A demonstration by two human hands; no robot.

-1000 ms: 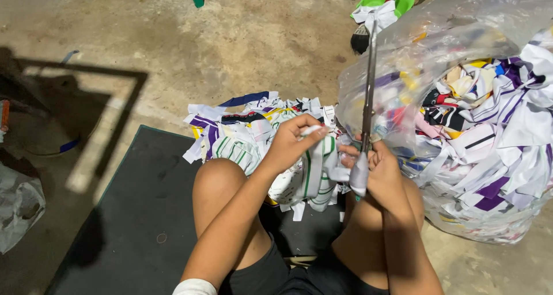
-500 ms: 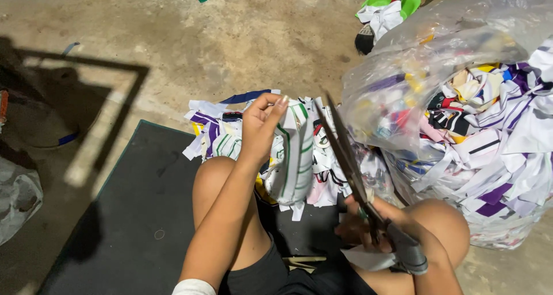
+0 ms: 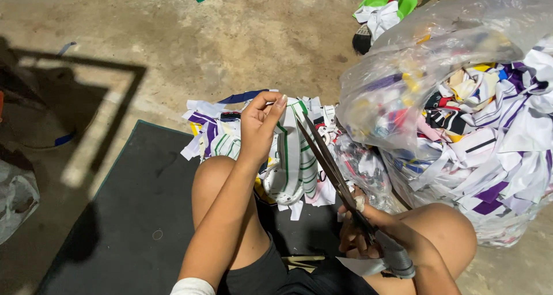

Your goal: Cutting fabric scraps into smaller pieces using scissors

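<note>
A white fabric piece with green stripes (image 3: 291,157) is pinched at its top edge by the left hand (image 3: 260,125), above the dark rectangular floor mat (image 3: 132,214). Long dark metal scissors (image 3: 340,185) with blades parted are clasped by the right hand (image 3: 360,231), beside a clear plastic bag of colourful fabric scraps (image 3: 461,111).

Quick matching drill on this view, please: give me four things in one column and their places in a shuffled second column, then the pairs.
Things:
1. left hand
2. scissors
3. clear plastic bag
4. black mat

Places:
A. on the concrete floor under the legs
B. in the right hand, blades open and pointing up
C. holding up a white fabric piece with green stripes
D. at the right, stuffed with coloured fabric scraps

Pairs: 1-C, 2-B, 3-D, 4-A
</note>
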